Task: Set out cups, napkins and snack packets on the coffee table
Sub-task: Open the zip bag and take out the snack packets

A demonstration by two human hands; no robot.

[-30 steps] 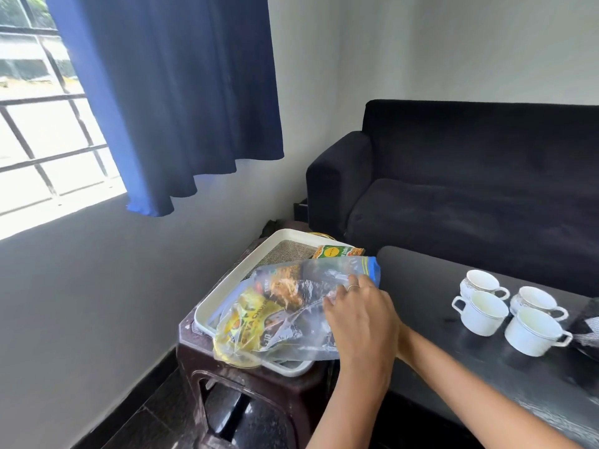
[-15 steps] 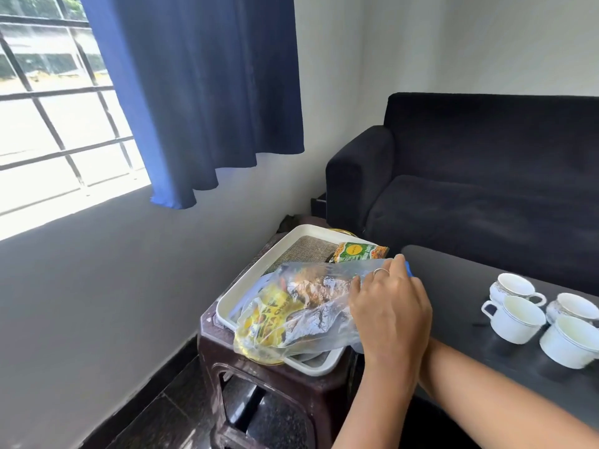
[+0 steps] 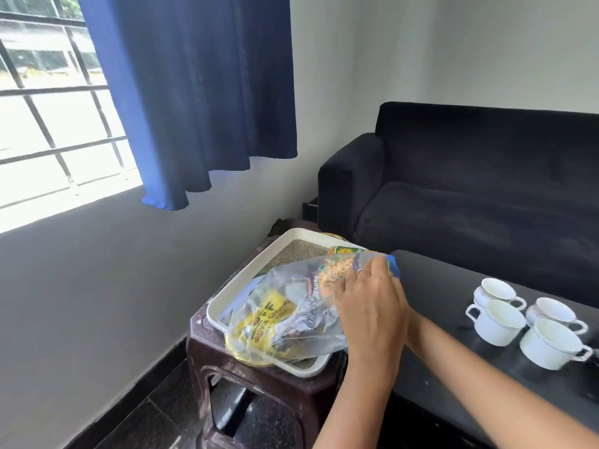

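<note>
The head view looks down on a white tray [image 3: 246, 280] that sits on a dark brown plastic stool [image 3: 275, 380], just beside the left end of the black coffee table [image 3: 453, 377]. A clear plastic bag [image 3: 301, 306] holding snack packets lies across the tray, its bottom hanging over the tray's near edge. The left hand [image 3: 372, 306] is closed on the bag's right side, near its blue-edged mouth. The right hand [image 3: 413, 322] is mostly hidden behind the left, so I cannot tell its grip. A green and yellow packet [image 3: 345, 250] lies at the tray's far edge. Four white cups [image 3: 525, 322] stand grouped near the table's right side.
</note>
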